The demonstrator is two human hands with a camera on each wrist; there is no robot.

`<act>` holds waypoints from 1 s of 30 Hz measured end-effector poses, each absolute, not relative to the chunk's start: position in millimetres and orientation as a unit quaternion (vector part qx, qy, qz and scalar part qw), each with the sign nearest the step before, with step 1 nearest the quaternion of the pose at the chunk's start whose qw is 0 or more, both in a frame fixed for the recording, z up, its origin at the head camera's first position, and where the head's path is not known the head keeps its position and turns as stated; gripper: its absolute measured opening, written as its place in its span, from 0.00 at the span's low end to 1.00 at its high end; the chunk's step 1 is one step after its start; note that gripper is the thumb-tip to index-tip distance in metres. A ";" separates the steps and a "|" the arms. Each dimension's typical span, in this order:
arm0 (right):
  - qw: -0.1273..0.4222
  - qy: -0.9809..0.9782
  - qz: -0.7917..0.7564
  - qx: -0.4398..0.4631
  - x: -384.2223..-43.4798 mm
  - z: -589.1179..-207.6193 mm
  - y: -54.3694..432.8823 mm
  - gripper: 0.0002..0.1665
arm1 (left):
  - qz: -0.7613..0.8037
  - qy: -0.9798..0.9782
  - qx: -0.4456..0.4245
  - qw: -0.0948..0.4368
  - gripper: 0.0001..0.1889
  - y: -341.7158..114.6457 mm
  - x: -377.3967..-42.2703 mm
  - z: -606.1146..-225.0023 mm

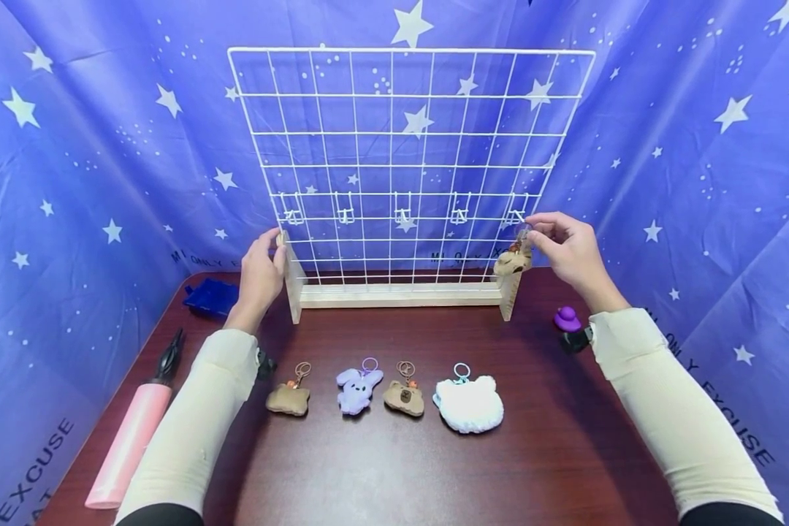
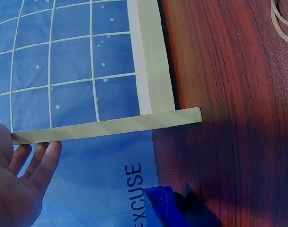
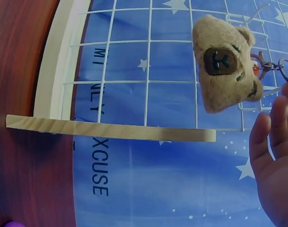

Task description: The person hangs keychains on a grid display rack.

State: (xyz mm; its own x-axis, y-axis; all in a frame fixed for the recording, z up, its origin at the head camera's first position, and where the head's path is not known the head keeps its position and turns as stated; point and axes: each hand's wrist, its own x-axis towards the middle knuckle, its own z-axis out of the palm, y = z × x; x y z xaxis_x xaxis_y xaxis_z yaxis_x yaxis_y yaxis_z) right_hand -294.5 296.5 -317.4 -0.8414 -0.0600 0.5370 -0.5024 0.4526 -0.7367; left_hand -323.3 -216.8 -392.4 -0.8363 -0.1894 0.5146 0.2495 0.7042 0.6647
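A white wire grid rack (image 1: 427, 134) stands upright in a wooden base (image 1: 401, 296). At its left end my left hand (image 1: 261, 264) grips the top of the wooden side post (image 2: 101, 127), thumb and fingers on either side. My right hand (image 1: 570, 252) pinches the metal ring of a brown plush bear keychain (image 3: 224, 66), which dangles in front of the right side post. That ring is close to the rightmost white hook (image 1: 514, 216). Several such hooks line the same grid row, including the middle hook (image 1: 403, 216).
On the table lie a brown plush keychain (image 1: 288, 400), a lavender bunny keychain (image 1: 356, 393), another brown bear keychain (image 1: 404, 399) and a white plush keychain (image 1: 470, 405). A pink pump (image 1: 130, 446) and blue object (image 1: 212, 298) are left; a purple duck (image 1: 567, 319) sits right.
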 end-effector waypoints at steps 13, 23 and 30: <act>0.229 -0.819 0.508 0.141 -309.1 -326.1 300.3 0.17 | -0.386 -0.878 -0.021 0.281 0.22 -215.8 -323.6 -391.5; 0.240 -0.805 0.524 0.140 -293.4 -311.8 283.8 0.16 | -0.387 -0.881 -0.016 0.273 0.22 -217.3 -323.2 -391.5; 0.236 -0.809 0.520 0.142 -298.7 -314.0 288.7 0.17 | -0.387 -0.878 -0.019 0.282 0.22 -217.6 -324.4 -392.2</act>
